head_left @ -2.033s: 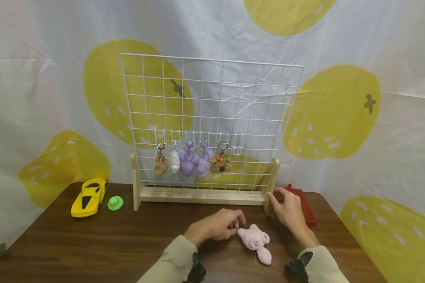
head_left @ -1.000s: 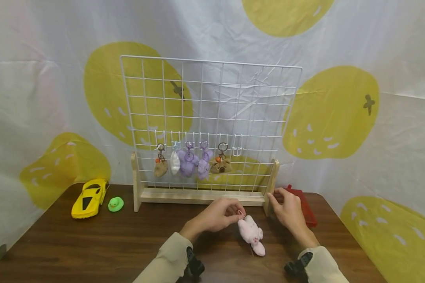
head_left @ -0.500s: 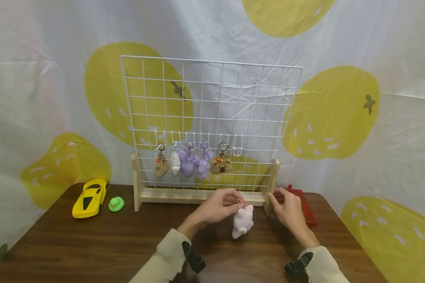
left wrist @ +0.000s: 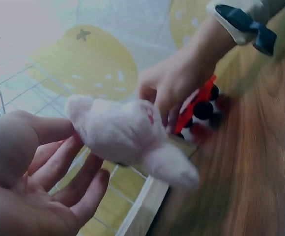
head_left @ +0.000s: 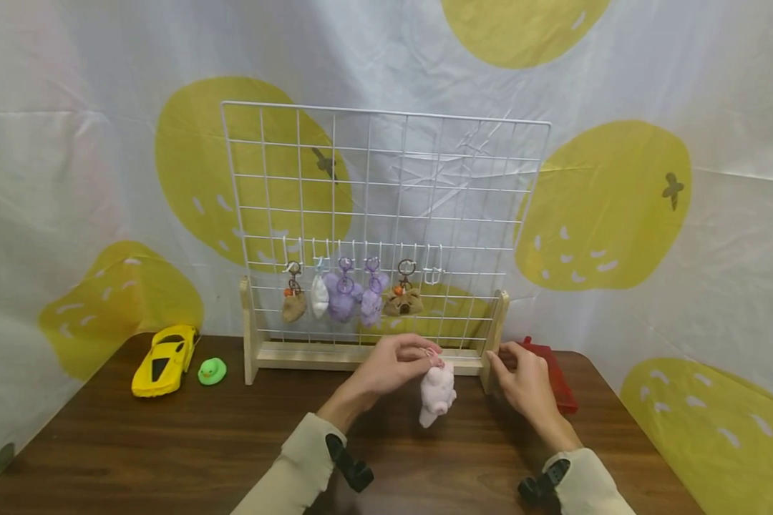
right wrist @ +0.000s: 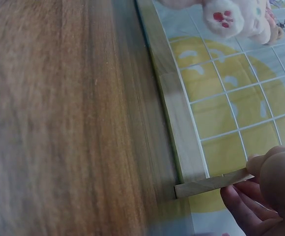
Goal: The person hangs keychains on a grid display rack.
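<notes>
My left hand (head_left: 396,363) pinches the pink ring of a pale pink plush keychain (head_left: 438,393) between thumb and fingers. The plush hangs above the table, in front of the stand's lower bar; in the left wrist view its body (left wrist: 123,128) covers part of the scene beyond. At the right end of the white wire grid rack, my right hand (head_left: 522,375) grips the wooden upright (right wrist: 211,184) with thumb and fingers. Several plush keychains hang in a row on the grid's hooks, the rightmost a brown bear head (head_left: 402,304). To its right is a bare white hook (head_left: 432,275).
A yellow toy car (head_left: 162,361) and a green rubber duck (head_left: 212,371) stand on the left of the brown table (head_left: 135,458). Behind my right hand lies a red toy with black wheels (left wrist: 202,109). A lemon-print curtain (head_left: 386,43) hangs behind the rack.
My left hand took hold of the pink plush keychain by its ring, lifted it off the table and moved it toward the rack. My right hand has stayed on the upright.
</notes>
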A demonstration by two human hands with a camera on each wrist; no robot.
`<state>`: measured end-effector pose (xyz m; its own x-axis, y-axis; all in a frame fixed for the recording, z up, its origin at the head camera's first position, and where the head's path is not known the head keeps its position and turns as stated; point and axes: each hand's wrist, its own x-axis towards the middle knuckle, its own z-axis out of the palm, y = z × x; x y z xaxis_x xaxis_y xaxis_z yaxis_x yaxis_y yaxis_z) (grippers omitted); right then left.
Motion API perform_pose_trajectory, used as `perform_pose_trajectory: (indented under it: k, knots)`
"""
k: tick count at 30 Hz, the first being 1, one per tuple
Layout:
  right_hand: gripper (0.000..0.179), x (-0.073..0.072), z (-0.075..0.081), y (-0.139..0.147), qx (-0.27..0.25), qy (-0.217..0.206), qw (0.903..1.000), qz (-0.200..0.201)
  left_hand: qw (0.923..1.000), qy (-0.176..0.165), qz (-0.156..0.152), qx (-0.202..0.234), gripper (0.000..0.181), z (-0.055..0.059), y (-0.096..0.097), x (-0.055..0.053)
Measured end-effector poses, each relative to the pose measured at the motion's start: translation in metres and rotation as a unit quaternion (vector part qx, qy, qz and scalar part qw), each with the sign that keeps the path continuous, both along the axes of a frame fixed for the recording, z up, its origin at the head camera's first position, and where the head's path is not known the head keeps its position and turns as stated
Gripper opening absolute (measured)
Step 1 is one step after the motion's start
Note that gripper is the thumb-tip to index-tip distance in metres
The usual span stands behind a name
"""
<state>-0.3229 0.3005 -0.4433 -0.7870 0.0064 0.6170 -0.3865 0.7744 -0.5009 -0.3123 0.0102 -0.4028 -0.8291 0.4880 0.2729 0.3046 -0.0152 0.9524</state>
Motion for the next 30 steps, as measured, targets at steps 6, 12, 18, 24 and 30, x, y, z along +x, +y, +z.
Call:
perform_pose_trajectory:
  k: [6,12,18,24,30]
  knots:
    - [0.015,0.0,0.0,0.0,-0.002,0.006,1.0,0.001,0.9966,-0.063,-0.005,0.053,0.034,0.006,0.002,0.001]
    - [0.015,0.0,0.0,0.0,-0.001,0.005,1.0,0.0,0.9906,-0.099,-0.015,0.094,0.038,0.014,0.008,0.003]
    - [0.015,-0.001,-0.002,0.001,-0.004,0.002,1.0,0.003,0.9935,-0.023,0.026,0.108,0.037,0.029,0.015,0.011]
    - [0.016,0.0,0.0,0.0,-0.009,-0.004,1.0,0.002,0.9829,0.007,0.082,0.165,0.03,0.044,0.026,0.016]
    - [0.016,0.0,0.001,0.0,-0.012,-0.003,0.9999,0.005,0.9711,0.003,0.087,0.222,0.031,0.059,0.034,0.013]
